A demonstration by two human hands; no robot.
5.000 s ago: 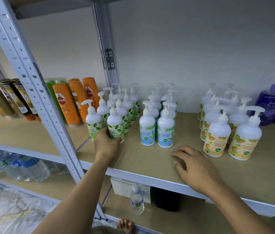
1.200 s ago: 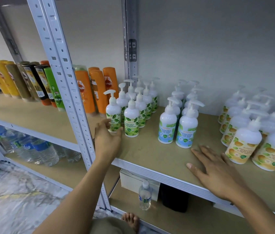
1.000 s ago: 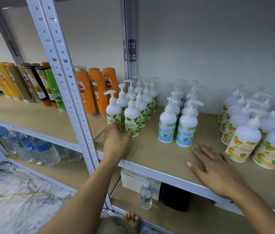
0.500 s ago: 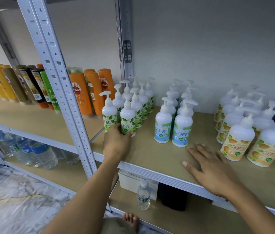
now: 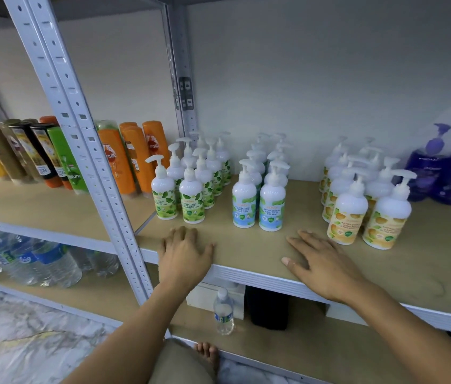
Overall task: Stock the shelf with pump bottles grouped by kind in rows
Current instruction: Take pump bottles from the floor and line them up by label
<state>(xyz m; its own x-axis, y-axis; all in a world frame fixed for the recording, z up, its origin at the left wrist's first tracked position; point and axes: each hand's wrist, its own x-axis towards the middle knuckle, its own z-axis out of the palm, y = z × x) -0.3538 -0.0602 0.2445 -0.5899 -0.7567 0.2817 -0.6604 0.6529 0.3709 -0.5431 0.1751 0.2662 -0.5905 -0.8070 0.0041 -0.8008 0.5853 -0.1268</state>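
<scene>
On the wooden shelf stand white pump bottles in rows two wide. The green-leaf labelled bottles are at the left, the blue-labelled ones in the middle, the orange-labelled ones to the right, and purple pump bottles at the far right. My left hand rests flat on the shelf's front edge, just in front of the green-leaf bottles, holding nothing. My right hand lies flat on the shelf before the gap between the blue and orange groups.
A grey metal upright divides the shelving. Orange, green, black and yellow shampoo bottles fill the bay to the left. Water bottles lie on the lower shelf, with one small water bottle, a white box and a black box below.
My left hand has let go of the front green-leaf bottles and drawn back to the shelf's front edge. My right hand has stayed flat on the shelf.
</scene>
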